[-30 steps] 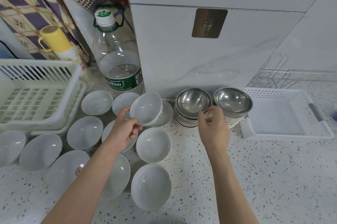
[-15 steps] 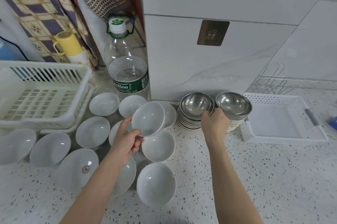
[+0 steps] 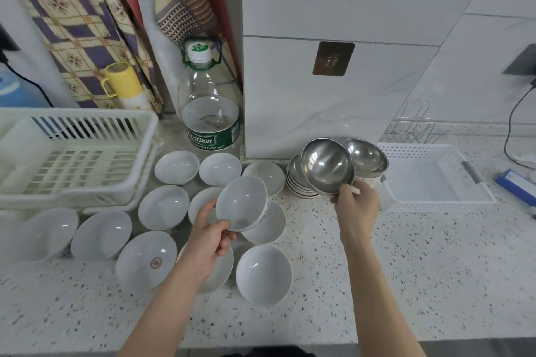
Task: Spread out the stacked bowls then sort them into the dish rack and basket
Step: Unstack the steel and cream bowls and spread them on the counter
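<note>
Left hand (image 3: 210,236) pinches tilted white bowl (image 3: 241,202) by its rim over the spread bowls; right hand (image 3: 356,205) pinches steel bowl (image 3: 327,168) rim, tilted above counter's back edge

Both bare forearms reached forward from the lower edge of the view, the left angling in from the lower left and the right rising more steeply on the right side. The left hand (image 3: 211,236) was raised with thumb and fingers curled in a pinch around what it held, its knuckles turned toward the camera. The right hand (image 3: 356,205) was lifted farther forward, wrist straight, fingers bent upward and closed in a grip.
</note>
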A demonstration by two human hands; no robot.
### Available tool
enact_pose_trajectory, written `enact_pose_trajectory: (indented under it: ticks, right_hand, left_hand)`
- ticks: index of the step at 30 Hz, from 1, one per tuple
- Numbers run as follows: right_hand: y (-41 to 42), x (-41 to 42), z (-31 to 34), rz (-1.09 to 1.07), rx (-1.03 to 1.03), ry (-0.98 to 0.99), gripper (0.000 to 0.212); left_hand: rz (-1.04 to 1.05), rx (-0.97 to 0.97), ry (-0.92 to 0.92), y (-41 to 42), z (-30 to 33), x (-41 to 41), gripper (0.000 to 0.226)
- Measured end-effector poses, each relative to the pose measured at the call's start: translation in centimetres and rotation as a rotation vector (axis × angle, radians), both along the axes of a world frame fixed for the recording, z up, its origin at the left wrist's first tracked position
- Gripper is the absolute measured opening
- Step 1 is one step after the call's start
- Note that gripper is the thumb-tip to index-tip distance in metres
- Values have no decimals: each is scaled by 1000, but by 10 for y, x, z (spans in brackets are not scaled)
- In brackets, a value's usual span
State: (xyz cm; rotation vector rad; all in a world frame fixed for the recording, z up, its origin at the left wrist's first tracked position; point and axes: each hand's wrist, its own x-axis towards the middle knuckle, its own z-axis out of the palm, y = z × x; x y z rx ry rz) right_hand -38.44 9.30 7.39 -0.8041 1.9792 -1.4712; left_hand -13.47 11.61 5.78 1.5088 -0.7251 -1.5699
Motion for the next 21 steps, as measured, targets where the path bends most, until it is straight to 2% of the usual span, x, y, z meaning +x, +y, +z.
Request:
enact_pose_trajectory:
  ticks: [7, 13, 18, 21]
  right_hand:
    - [67, 8, -43, -36, 199, -72, 35]
    - [82, 10, -66, -60, 321, -108, 28]
    - [67, 2, -79, 17, 379, -111, 28]
    - [57, -5, -86, 78, 424, -121, 28]
  left_hand:
    - [-55, 42, 42, 21, -5, 5, 50]
    - [-117, 67, 31, 43, -12, 6, 50]
    - [-74, 66, -30, 53, -20, -5, 50]
    - [-21, 20, -161, 55, -24, -18, 54]
